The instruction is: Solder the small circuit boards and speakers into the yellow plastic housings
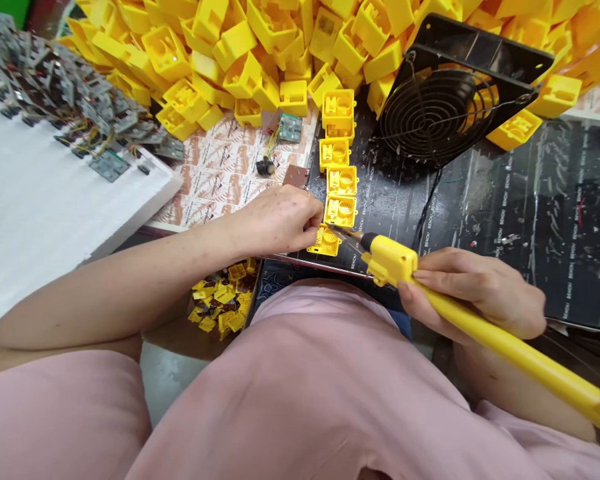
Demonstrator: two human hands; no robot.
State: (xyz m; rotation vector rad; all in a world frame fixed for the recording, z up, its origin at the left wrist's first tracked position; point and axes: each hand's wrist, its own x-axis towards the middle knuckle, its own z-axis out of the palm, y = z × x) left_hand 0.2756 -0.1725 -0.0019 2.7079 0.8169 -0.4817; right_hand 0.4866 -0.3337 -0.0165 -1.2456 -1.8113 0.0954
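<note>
Gripping yellow tool (pixel 490 333): right hand (pixel 490 287), closed; left hand (pixel 290 217) curled, hold unclear.

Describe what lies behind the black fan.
Behind the black fan is a heap of yellow cases, partly visible through its grille. Anything its solid parts cover cannot be seen.

Here we have the yellow tool (pixel 500 337), long and slanting up from the frame's lower right, its black collar (pixel 368 241) leading into a slim metal tip (pixel 347 233). We've got that tip right by the small yellow case (pixel 325 244), lying open side up, just right of centre.
</note>
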